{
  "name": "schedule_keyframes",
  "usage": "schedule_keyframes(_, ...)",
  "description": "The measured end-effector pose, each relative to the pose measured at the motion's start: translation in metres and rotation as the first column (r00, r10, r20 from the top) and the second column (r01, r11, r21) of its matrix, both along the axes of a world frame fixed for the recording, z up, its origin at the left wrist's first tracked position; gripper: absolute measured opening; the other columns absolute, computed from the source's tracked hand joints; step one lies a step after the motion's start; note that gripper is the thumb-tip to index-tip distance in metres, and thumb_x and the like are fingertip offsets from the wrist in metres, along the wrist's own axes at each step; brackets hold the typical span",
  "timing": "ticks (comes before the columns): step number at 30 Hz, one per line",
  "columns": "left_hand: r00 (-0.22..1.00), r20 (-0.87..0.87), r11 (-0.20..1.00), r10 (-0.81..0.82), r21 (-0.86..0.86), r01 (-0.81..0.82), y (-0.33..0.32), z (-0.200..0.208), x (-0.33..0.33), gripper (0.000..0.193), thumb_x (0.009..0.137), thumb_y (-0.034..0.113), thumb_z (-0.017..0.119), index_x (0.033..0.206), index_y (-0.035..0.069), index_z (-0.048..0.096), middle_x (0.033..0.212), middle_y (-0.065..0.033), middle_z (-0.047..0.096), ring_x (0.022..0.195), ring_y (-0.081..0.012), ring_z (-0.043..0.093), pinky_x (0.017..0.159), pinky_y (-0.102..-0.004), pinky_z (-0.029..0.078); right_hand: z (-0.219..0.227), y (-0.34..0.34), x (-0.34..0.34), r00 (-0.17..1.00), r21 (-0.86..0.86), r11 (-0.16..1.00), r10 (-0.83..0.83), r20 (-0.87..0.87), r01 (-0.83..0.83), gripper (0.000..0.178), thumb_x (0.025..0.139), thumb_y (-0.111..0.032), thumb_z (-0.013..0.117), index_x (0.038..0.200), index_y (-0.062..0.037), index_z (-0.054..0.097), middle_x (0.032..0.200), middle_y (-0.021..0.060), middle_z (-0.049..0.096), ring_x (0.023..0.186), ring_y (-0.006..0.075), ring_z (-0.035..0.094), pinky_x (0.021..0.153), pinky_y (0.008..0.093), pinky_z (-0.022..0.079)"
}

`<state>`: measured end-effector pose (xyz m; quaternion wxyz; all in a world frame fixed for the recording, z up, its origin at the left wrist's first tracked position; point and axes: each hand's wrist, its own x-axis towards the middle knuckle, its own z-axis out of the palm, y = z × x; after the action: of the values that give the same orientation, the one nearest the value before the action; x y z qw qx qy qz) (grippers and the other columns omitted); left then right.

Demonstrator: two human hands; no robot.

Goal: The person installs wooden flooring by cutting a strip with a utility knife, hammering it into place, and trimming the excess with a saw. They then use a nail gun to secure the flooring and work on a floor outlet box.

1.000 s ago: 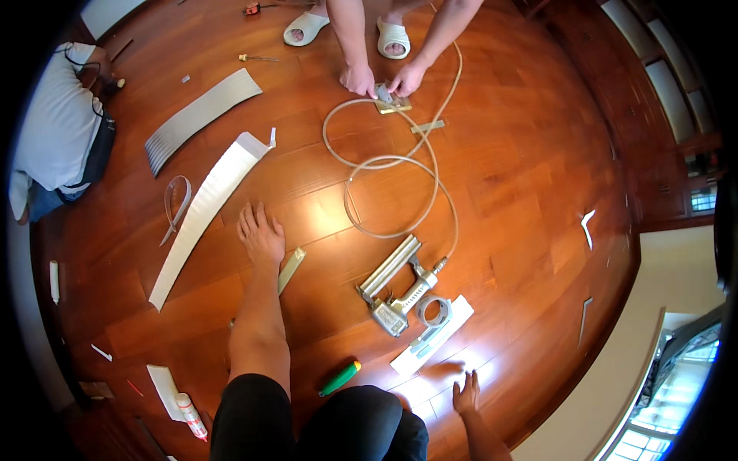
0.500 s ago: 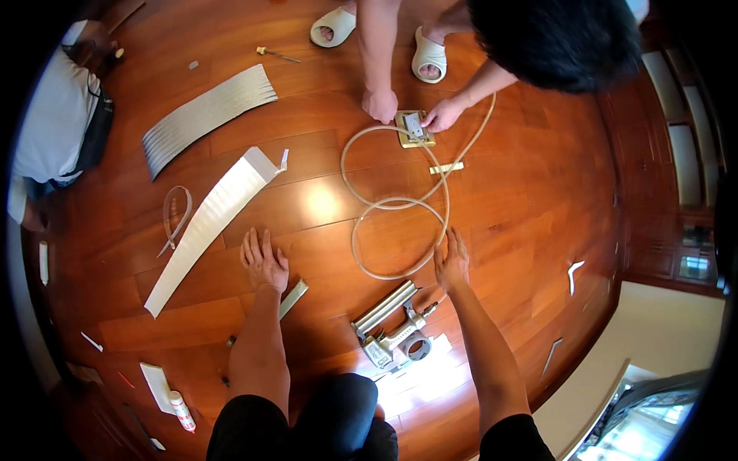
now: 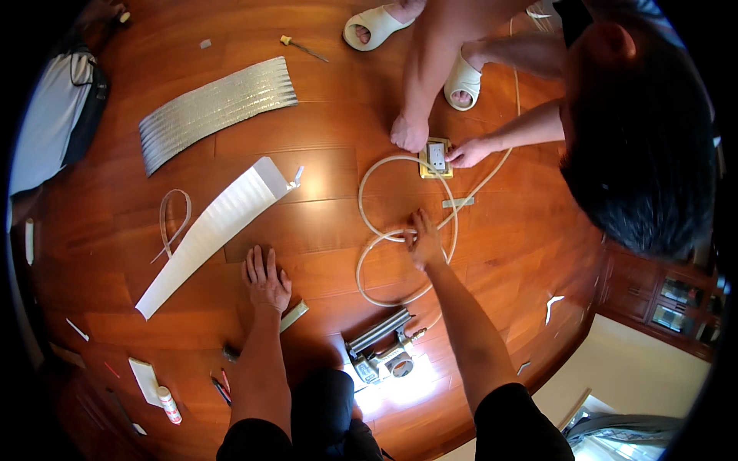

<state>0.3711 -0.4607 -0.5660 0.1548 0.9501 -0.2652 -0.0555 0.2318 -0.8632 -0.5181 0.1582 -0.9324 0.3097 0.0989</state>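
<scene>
My left hand (image 3: 267,280) rests flat on the wooden floor, fingers spread, holding nothing. A short pale strip (image 3: 294,316) lies beside its wrist. My right hand (image 3: 426,242) reaches over the coiled clear air hose (image 3: 360,270), where its two loops cross. Its fingers look apart and touch or hover just over the hose; the exact contact is partly hidden. Between my forearms lies a metal air nail gun (image 3: 380,349), its fitting joined to the hose. Beyond the loops, another person's hands are at a floor socket (image 3: 437,156) in a brass-coloured frame.
A crouching person (image 3: 646,138) fills the upper right. To the left lie a ribbed silvery sheet (image 3: 219,111), a long white foam-like strip (image 3: 215,230) and a thin looped strap (image 3: 186,209). A screwdriver (image 3: 304,48) lies far off; a white tube (image 3: 169,405) sits near left.
My right hand has moved forward and left from the hose's right side to the loop crossing. My left hand stays on the floor. The view has shifted, and the other person leans further in.
</scene>
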Motion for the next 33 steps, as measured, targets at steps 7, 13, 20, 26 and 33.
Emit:
schedule_keyframes(7,1.000,0.005,1.000,-0.005,-0.001,0.005,0.002,-0.003,0.003,0.062,0.091,0.030,0.058,0.150,0.012,0.048,0.161,-0.0212,0.037,0.150,-0.0419,0.032,0.122,-0.0608,0.025,-0.031,0.038,-0.015,0.999,-0.165,0.986,-0.019,-0.035,0.013,0.068,0.106,-0.037,0.044,0.162,-0.0045,0.027,0.172,0.0178,0.018,0.158,0.0381,0.017,0.128,0.0538,0.012)
schedule_keyframes(13,0.997,-0.076,0.999,0.023,0.044,-0.020,0.003,0.000,0.004,0.061,0.091,0.028,0.060,0.148,0.011,0.050,0.161,-0.0196,0.038,0.150,-0.0396,0.033,0.122,-0.0594,0.027,-0.030,0.043,-0.029,0.986,-0.116,0.993,-0.010,-0.167,-0.009,0.070,0.104,-0.037,0.045,0.162,-0.0027,0.027,0.171,0.0199,0.018,0.158,0.0402,0.016,0.128,0.0541,0.009)
schedule_keyframes(20,1.000,0.006,0.999,0.011,-0.033,-0.010,0.001,-0.001,0.006,0.059,0.091,0.026,0.059,0.147,0.011,0.052,0.161,-0.0196,0.038,0.150,-0.0394,0.034,0.122,-0.0586,0.028,-0.034,0.043,-0.032,0.981,-0.109,0.994,-0.004,-0.194,-0.018,0.072,0.104,-0.037,0.045,0.162,-0.0007,0.025,0.171,0.0215,0.018,0.157,0.0415,0.015,0.127,0.0554,0.009)
schedule_keyframes(26,1.000,-0.004,1.000,0.021,0.022,-0.021,0.001,-0.006,0.001,0.059,0.090,0.026,0.059,0.147,0.011,0.053,0.162,-0.0200,0.038,0.150,-0.0398,0.033,0.123,-0.0575,0.026,-0.038,0.037,-0.036,0.988,-0.112,0.991,0.058,-0.142,-0.075,0.073,0.102,-0.036,0.046,0.162,0.0004,0.024,0.170,0.0238,0.018,0.157,0.0428,0.015,0.126,0.0573,0.010)
schedule_keyframes(33,1.000,0.023,0.999,0.011,0.046,-0.012,0.002,-0.007,0.000,0.062,0.091,0.029,0.057,0.151,0.012,0.050,0.165,-0.0187,0.033,0.154,-0.0387,0.027,0.126,-0.0558,0.019,-0.044,0.034,-0.041,0.990,-0.150,0.979,0.138,-0.026,-0.140,0.069,0.103,-0.032,0.045,0.160,0.0024,0.027,0.169,0.0254,0.019,0.154,0.0448,0.019,0.124,0.0590,0.012)
